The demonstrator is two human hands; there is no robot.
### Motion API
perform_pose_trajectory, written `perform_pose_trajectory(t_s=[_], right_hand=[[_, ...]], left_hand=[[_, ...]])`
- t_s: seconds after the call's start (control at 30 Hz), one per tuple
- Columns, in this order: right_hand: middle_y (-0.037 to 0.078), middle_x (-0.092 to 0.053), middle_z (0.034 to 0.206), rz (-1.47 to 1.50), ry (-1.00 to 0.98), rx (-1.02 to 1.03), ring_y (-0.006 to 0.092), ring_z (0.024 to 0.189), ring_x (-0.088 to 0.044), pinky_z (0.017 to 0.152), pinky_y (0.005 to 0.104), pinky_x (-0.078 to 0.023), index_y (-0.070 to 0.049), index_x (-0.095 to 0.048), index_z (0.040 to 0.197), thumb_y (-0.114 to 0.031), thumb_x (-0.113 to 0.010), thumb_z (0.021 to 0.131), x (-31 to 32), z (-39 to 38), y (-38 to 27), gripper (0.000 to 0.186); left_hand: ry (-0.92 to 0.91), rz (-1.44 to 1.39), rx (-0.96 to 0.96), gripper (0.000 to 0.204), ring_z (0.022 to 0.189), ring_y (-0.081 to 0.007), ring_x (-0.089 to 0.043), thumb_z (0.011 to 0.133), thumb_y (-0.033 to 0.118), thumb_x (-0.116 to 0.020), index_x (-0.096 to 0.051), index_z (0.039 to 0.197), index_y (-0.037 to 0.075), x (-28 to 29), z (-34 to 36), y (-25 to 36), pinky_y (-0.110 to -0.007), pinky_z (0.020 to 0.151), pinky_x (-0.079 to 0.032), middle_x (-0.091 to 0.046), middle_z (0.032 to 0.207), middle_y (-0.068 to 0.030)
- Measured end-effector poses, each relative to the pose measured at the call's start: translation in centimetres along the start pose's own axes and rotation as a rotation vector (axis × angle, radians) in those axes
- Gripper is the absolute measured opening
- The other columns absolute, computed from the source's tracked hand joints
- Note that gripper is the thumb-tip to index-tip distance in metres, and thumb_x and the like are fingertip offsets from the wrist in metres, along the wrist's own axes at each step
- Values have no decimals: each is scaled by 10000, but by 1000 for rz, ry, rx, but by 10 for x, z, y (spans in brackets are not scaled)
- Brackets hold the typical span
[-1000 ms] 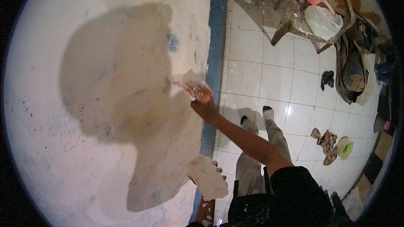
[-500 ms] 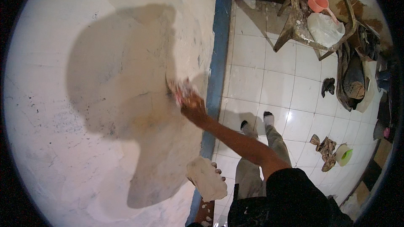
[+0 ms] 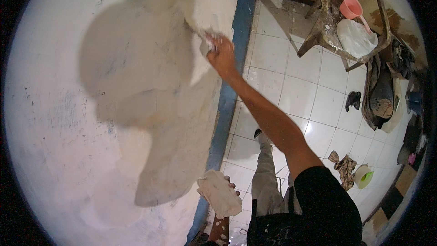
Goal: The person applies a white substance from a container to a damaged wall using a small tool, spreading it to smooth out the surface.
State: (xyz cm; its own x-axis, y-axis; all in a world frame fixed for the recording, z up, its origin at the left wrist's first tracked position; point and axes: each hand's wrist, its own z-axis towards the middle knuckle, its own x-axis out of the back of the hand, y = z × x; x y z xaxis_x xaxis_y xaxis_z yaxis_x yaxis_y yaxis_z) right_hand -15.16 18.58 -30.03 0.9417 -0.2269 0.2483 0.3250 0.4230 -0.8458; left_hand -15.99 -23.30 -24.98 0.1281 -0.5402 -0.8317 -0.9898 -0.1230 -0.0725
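- The right hand (image 3: 221,57) is raised in front of the wall (image 3: 54,109); its fingers are bent narrow around the handle of a thin scraper (image 3: 195,29).
- The scraper points from these fingers up and to the left, toward the wall; I cannot tell if its tip touches the surface.
- The left hand (image 3: 232,186) is well below the right one, and its fingers curl around the edge of a pale flat block (image 3: 220,193), which hides most of the palm.
- The block is tilted, just to the left of these left fingers.
- A large shadow (image 3: 136,54) lies on the wall, to the left of the right fingers.
- A blue band (image 3: 221,118) runs along the wall edge, between the two hands.
- To the right of the right fingers, well apart, there is a stained chair (image 3: 331,38) with a pink scoop (image 3: 351,8) and a white plastic bag (image 3: 356,38).
- On the tiled floor (image 3: 302,64), to the right of the left fingers and well apart, a brown cloth (image 3: 346,171) lies near a pale tub (image 3: 360,176).
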Motion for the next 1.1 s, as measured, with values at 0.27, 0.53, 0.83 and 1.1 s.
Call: perform_pose_trajectory(t_s=[0.27, 0.53, 0.83, 1.1], right_hand=[[146, -496, 1151, 281, -218, -37, 326, 1050, -470, 892, 456, -373, -86, -527, 1106, -10, -488, 634, -5, -173, -29, 479], [164, -517, 1056, -138, 192, 123, 328, 960, -502, 809, 439, -396, -63, -496, 1101, 3, -454, 681, -23, -76, 15, 427], [121, -500, 1161, 881, -146, -304, 255, 996, -523, 824, 360, -442, -54, -491, 1130, 37, -510, 715, 4, -175, -15, 425], [175, -487, 1100, 153, -165, -154, 331, 1101, -389, 970, 439, -244, -152, -476, 1201, -81, -529, 668, 13, 10, 47, 541]], left_hand=[[344, 297, -97, 718, 800, -243, -502, 678, 693, -446, -415, 1101, 114, 5, -11, -15, -460, 619, -434, -496, 938, -63], [190, 250, -42, 877, 884, -315, -502, 642, 733, -469, -362, 1173, 43, 11, 2, -10, -505, 675, -458, -456, 1058, -145], [148, 227, -30, 952, 893, -319, -496, 583, 757, -506, -361, 1136, -4, 0, 4, -9, -517, 690, -454, -454, 1041, -147], [337, 389, -56, 694, 808, -230, -512, 657, 747, -401, -431, 1099, 214, -5, 11, -22, -467, 543, -427, -499, 963, -55]])
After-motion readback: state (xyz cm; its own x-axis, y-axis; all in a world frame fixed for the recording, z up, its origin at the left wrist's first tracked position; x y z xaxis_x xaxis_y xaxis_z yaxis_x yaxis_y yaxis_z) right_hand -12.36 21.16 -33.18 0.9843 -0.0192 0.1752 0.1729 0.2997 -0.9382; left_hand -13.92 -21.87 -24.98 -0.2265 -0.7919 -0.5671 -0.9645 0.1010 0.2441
